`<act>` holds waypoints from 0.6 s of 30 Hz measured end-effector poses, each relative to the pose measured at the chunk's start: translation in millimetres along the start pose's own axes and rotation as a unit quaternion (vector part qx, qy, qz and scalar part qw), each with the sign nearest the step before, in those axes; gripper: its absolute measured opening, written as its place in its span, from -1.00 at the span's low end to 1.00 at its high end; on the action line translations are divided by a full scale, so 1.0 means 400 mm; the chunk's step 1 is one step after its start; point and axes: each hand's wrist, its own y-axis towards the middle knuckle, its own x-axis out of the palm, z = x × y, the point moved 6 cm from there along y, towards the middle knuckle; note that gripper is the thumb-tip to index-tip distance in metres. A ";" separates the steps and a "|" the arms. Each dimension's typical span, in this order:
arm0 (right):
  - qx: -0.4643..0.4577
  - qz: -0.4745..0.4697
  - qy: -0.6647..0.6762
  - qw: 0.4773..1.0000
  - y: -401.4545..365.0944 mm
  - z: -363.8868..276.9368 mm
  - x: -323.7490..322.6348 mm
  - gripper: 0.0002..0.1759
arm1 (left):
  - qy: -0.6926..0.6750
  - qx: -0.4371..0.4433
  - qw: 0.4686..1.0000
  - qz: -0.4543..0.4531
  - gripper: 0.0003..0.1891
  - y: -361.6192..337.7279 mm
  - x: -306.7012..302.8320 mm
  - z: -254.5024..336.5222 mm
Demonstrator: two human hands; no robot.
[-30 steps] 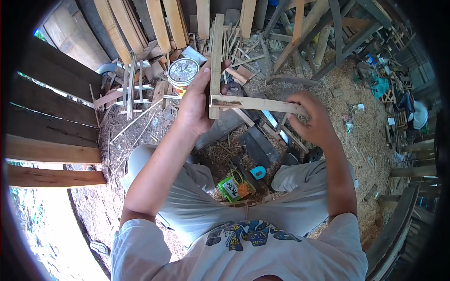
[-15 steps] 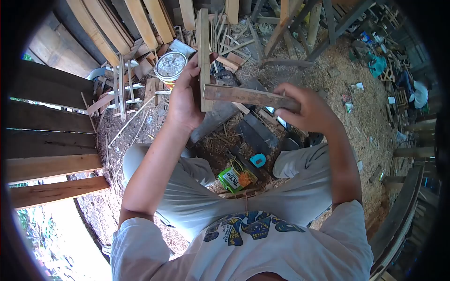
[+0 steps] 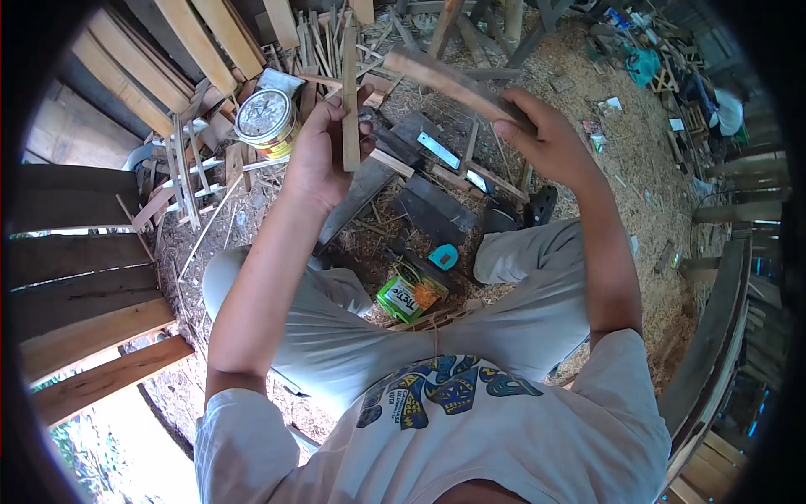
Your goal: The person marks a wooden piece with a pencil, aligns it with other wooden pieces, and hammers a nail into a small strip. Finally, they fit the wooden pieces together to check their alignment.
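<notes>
My left hand point(image 3: 319, 160) is closed around the lower part of a narrow wooden strip point(image 3: 350, 92), which points away from me. In my right hand point(image 3: 546, 139) is the near end of a thicker wooden piece point(image 3: 445, 84), its far end tilted up to the left. The two pieces are apart, with a gap between them. A paint can point(image 3: 267, 126) with a splattered lid stands just left of my left hand. Below the hands, between my legs, lie a dark board point(image 3: 432, 210), a turquoise tape measure point(image 3: 442, 256) and a green package point(image 3: 401, 300).
Long planks point(image 3: 126, 71) lean at the upper left, near a heap of thin wood offcuts point(image 3: 323, 50). Dark wooden trestle legs point(image 3: 537, 38) stand at the back. Wood shavings cover the floor point(image 3: 630, 210) to the right. A slatted wall point(image 3: 75, 202) runs along the left.
My right hand has lifted its wooden piece up and away from the strip, where the two had met in a corner. The strip in my left hand has shifted slightly left and away.
</notes>
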 end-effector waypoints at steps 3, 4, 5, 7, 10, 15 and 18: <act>0.060 0.016 0.014 0.998 -0.016 0.037 -0.011 -0.48 | -0.008 -0.042 0.999 0.031 -0.51 0.003 0.019 -0.029; 0.066 0.014 0.023 0.997 -0.022 0.041 -0.014 -0.47 | -0.009 -0.042 0.999 0.030 -0.51 0.006 0.030 -0.033; 0.071 0.011 0.032 0.997 -0.028 0.045 -0.013 -0.47 | -0.025 -0.043 0.998 0.036 -0.53 0.008 0.038 -0.039; 0.056 0.041 0.059 0.996 -0.039 0.049 -0.009 -0.49 | -0.043 -0.044 0.997 0.041 -0.55 0.013 0.041 -0.044; 0.057 0.060 0.124 0.989 -0.037 0.081 -0.007 -0.54 | -0.042 -0.035 0.998 0.026 -0.56 0.014 0.054 -0.038; 0.091 0.022 0.058 0.994 -0.033 0.090 -0.015 -0.58 | 0.064 0.005 0.997 0.036 -0.53 0.002 0.071 -0.025; 0.068 0.038 0.075 0.994 -0.027 0.065 -0.010 -0.58 | 0.034 0.008 0.999 -0.009 -0.55 0.018 0.050 -0.039</act>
